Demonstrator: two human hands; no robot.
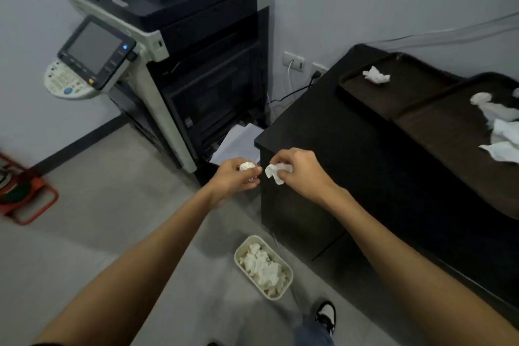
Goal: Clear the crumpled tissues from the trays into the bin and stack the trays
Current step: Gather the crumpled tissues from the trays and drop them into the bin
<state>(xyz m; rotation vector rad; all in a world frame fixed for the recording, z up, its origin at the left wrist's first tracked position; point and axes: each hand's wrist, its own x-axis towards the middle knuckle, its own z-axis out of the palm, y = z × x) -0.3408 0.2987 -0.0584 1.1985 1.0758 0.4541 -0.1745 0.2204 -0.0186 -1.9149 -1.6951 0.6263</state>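
Both hands are held out side by side over the floor, just off the near-left corner of the black bench (351, 154) and almost touching each other. The left hand (234, 178) has its fingers curled round a wad (247, 166) of white tissue, gripping it tightly. The right hand (300, 170) pinches a loose tissue (276, 173) between thumb and fingers, with a corner of it hanging down. Nearer than the hands, a pale bin (236, 257) stands on the floor beside the bench, holding a heap of crumpled white tissues. Two dark trays lie on the bench at the right. The far tray (393, 93) carries one scrap (375, 75) near its far edge. The near tray (449, 135) lies just beside it, their edges meeting, and carries several tissues (500, 126) bunched at its right side, partly cut off by the frame. Whether one tray overlaps the other cannot be told. At the far left stands a large copier (196, 50) with a tilted screen, and white sheets (238, 140) stick out low on it, between the copier and the bench. Wall sockets (293, 60) with plugged cables sit behind the bench. A red frame (25, 194) lies blurred on the floor at the far left edge. A black-and-white shoe (327, 314) shows near the bottom, right of the bin.
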